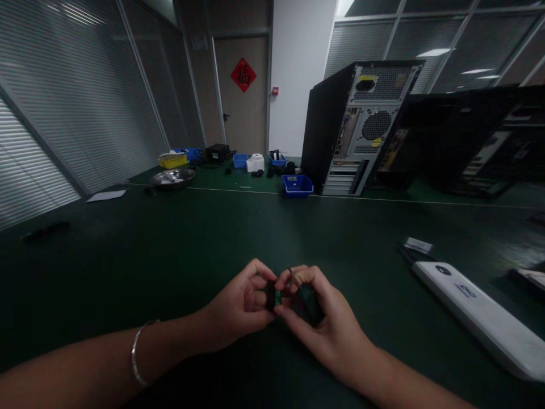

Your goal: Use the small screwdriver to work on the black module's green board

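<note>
Near the front middle of the table, my left hand (242, 301) is closed on a small black part (271, 294), held between thumb and fingers. Against its right side sits a little green circuit board (278, 297). My right hand (323, 312) pinches at this board with thumb and fingertips. Tucked in that same hand is a screwdriver (310, 304) with a dark handle, its thin metal shaft pointing up and left past the fingers. The fingers cover parts of the board and the tool, so fine details do not show.
A white device marked 18 (477, 307) lies to the right, a small label (418, 245) by its end. Farther back stand a black computer tower (332, 125), a blue tray (297, 186), a metal bowl (172, 178) and a yellow basket (172, 161). A dark object (45, 230) lies far left.
</note>
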The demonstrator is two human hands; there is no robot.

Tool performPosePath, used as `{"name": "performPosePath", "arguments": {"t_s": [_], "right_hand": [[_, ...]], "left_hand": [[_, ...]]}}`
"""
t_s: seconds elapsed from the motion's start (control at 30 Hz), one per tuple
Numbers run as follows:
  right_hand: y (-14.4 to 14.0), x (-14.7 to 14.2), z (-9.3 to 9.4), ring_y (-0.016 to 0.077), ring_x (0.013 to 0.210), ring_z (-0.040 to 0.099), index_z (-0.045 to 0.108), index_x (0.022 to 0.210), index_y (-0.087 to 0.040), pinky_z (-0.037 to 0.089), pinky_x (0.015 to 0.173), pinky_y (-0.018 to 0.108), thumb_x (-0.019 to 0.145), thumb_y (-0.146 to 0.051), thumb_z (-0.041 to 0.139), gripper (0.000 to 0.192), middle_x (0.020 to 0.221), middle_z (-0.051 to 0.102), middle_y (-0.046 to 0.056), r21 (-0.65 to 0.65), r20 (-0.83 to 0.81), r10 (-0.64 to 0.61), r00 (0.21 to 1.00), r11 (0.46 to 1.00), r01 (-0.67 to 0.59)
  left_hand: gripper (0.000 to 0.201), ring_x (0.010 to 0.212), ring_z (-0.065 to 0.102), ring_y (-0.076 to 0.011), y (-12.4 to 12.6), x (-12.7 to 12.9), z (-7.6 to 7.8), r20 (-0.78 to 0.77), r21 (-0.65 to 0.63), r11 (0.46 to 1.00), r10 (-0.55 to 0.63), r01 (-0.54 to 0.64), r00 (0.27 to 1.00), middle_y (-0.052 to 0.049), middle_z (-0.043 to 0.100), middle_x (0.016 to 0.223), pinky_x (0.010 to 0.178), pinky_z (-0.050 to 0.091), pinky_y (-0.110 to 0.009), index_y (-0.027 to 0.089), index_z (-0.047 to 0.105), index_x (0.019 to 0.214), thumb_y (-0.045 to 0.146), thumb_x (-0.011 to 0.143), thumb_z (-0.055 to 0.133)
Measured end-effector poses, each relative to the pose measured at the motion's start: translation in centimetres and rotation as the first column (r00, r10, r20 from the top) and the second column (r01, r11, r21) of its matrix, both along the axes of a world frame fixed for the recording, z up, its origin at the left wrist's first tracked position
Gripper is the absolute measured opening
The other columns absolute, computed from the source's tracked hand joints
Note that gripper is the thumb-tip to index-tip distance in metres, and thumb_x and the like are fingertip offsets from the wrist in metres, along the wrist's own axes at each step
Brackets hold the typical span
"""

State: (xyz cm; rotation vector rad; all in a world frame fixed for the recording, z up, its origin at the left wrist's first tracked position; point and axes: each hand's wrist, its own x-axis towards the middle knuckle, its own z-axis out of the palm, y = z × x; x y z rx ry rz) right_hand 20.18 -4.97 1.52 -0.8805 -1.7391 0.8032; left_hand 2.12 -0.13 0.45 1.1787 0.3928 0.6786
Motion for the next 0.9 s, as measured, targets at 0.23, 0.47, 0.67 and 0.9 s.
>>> {"name": "performPosePath", "arguments": {"t_s": [0.23,0.47,0.67,0.9], "right_hand": [[0.1,0.3,0.0,0.0162,0.091,0.061,0.045,0.099,-0.026,0.05,0.079,0.029,0.085,-0.006,0.059,0.028,0.099,0.059,0.001,0.062,0.132,-0.023,0.991,0.998,0.014],[-0.1,0.4,-0.1,0.0193,0.09,0.063,0.045,0.098,-0.026,0.049,0.074,0.031,0.086,-0.007,0.059,0.027,0.1,0.063,0.003,0.127,0.264,-0.073,0.962,0.991,0.04],[-0.2,0.2,-0.2,0.0197,0.09,0.065,0.045,0.098,-0.027,0.05,0.071,0.03,0.088,-0.008,0.056,0.023,0.101,0.064,0.004,0.161,0.335,-0.079,0.939,0.987,0.026],[-0.2,0.5,-0.1,0.0185,0.098,0.064,0.047,0.102,-0.027,0.051,0.08,0.029,0.088,-0.008,0.058,0.026,0.108,0.064,0.005,0.155,0.28,-0.075,0.957,0.987,0.032]], "left_hand": [[0.039,0.089,0.067,-0.0133,-0.1,0.1,0.3,-0.01,-0.045,0.999,-0.011,0.011,1.0,-0.007,0.064,0.106,0.074,0.047,-0.024,0.018,0.042,0.1,0.003,0.078,0.071],[0.039,0.092,0.068,-0.0128,-0.2,0.0,0.7,0.041,-0.053,0.998,-0.027,0.029,0.999,-0.007,0.067,0.105,0.078,0.048,-0.023,0.018,0.044,0.101,0.006,0.078,0.074],[0.027,0.083,0.069,-0.013,-0.2,0.1,0.9,0.024,-0.081,0.997,0.021,-0.019,0.999,-0.003,0.07,0.092,0.078,0.05,-0.027,0.017,0.047,0.097,0.019,0.085,0.071],[0.035,0.099,0.065,-0.0188,-0.2,-0.1,1.2,-0.02,-0.028,0.999,0.046,-0.047,0.999,-0.007,0.069,0.103,0.088,0.046,-0.033,0.019,0.046,0.116,0.02,0.088,0.066]]}}
